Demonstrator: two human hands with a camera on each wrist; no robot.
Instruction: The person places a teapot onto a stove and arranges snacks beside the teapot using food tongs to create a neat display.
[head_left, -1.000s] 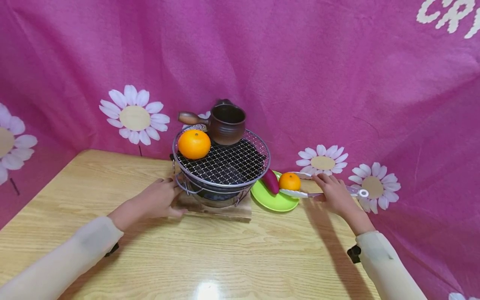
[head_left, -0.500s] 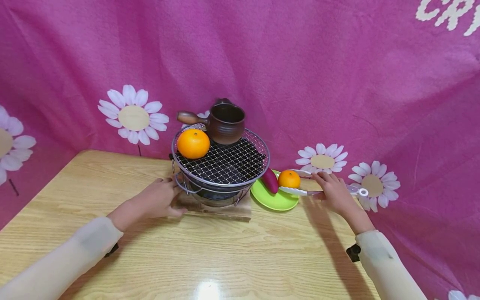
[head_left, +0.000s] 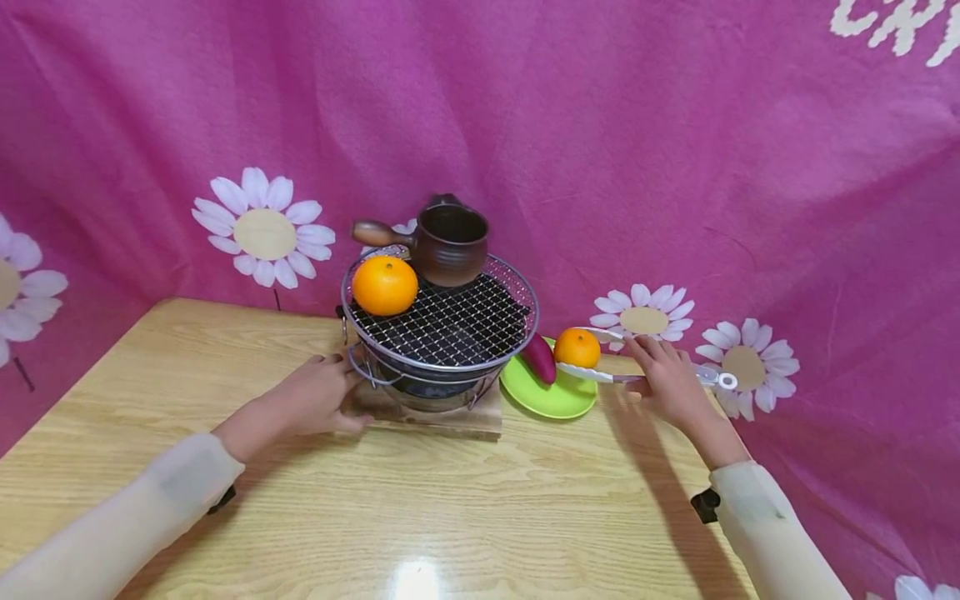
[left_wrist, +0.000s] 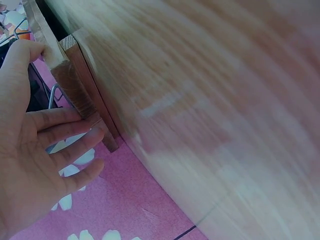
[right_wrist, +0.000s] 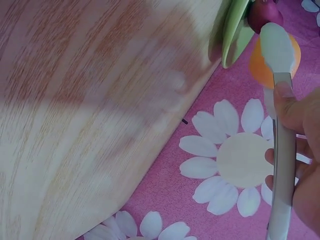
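Note:
My right hand [head_left: 670, 383] grips a pair of tongs [head_left: 618, 378] with pale scalloped heads, thumb on one arm and fingers at the other. Between the heads sits a small mandarin orange [head_left: 577, 348], at the back of the green plate [head_left: 551, 406]. A purple, eggplant-like vegetable [head_left: 539, 358] lies on the plate beside it. My left hand [head_left: 315, 398] touches the left end of a wooden board [head_left: 450, 422] under the round grill [head_left: 435, 367]. In the left wrist view its thumb rests against the board [left_wrist: 75, 90], and its fingers are mostly straight.
On the grill's mesh [head_left: 465, 325] stand a brown clay pot [head_left: 452, 250] with a side handle and a larger orange [head_left: 385, 285]. The wooden table [head_left: 337, 517] meets a pink flowered cloth [head_left: 525, 125] at the back and right.
The tongs' heads and the small mandarin orange have risen slightly relative to the plate. My left hand stays at the board.

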